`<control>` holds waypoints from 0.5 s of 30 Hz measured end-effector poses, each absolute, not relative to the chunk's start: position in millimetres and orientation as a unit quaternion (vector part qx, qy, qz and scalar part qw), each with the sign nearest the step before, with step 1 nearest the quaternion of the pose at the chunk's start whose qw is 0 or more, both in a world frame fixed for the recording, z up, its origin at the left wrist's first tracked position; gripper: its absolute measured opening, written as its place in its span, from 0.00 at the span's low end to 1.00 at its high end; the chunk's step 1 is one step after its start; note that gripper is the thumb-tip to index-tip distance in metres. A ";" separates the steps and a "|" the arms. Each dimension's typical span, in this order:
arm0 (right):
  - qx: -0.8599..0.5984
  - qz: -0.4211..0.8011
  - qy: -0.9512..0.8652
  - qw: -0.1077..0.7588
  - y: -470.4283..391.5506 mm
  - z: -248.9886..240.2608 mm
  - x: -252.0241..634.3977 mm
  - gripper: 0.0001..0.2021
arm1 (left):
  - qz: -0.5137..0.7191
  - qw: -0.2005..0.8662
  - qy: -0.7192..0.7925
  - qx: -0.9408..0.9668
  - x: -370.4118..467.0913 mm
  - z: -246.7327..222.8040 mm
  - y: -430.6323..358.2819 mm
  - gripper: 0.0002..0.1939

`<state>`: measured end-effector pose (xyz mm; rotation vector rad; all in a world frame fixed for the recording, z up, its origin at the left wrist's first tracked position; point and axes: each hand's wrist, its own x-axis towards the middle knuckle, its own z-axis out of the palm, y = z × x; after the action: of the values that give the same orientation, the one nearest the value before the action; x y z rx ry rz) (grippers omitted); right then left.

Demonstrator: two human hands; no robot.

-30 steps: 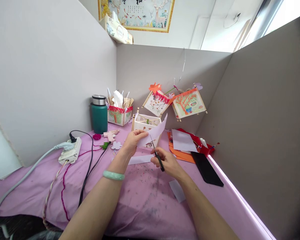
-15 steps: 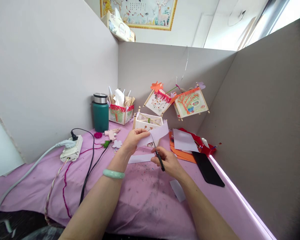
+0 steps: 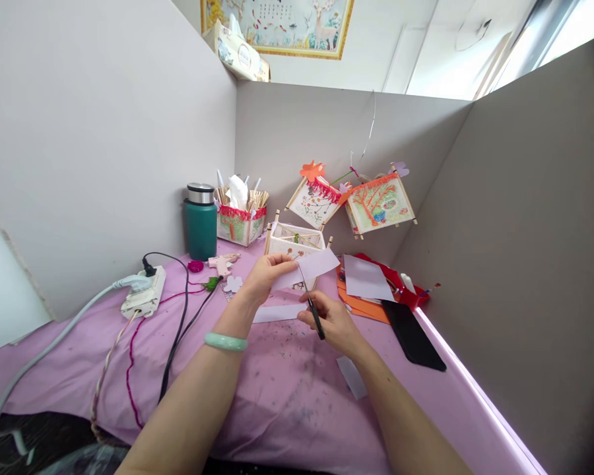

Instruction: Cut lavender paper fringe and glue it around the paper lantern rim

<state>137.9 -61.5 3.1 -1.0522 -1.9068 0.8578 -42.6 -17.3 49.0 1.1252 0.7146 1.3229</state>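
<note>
Between thumb and fingers my left hand [image 3: 268,277] pinches a pale lilac piece of paper [image 3: 319,264], held up off the table. My right hand [image 3: 331,320] is closed on a pair of black-handled scissors [image 3: 315,318], whose blades reach up to the paper beside my left fingertips. A strip of lilac paper [image 3: 280,313] lies flat on the cloth below my hands. Just behind the held paper stands a small box of sticks and drawn-on panels [image 3: 297,237], partly covered by it. A small paper scrap [image 3: 351,377] rests by my right forearm.
Left are a green flask [image 3: 201,227], a decorated holder [image 3: 241,224], a pink glue gun [image 3: 222,264] and a power strip [image 3: 143,297] with cords. Right are lilac sheets [image 3: 367,277] on orange paper, a red tray [image 3: 416,297] and a black phone-like slab [image 3: 414,335]. Two lanterns [image 3: 380,201] lean behind.
The free end of the held paper has dipped and swung slightly right. Both hands keep nearly the same place, and the view has shifted a little.
</note>
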 end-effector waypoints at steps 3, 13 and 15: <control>-0.415 0.340 -0.749 0.390 -61.4 2.1 137.7 0.16 | 0.567 0.584 0.312 0.489 -43.6 48.6 -16.5 0.15; -0.420 0.338 -0.737 0.407 -62.1 -1.7 135.4 0.15 | 0.563 0.581 0.315 0.496 -45.2 47.4 -14.6 0.16; -0.420 0.337 -0.735 0.412 -61.6 -3.5 135.0 0.14 | 0.563 0.577 0.319 0.499 -45.4 47.7 -14.9 0.16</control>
<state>135.0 -61.6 -3.5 -1.0566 -1.8488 0.8480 -45.4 -14.9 47.7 1.1668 0.7459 1.3179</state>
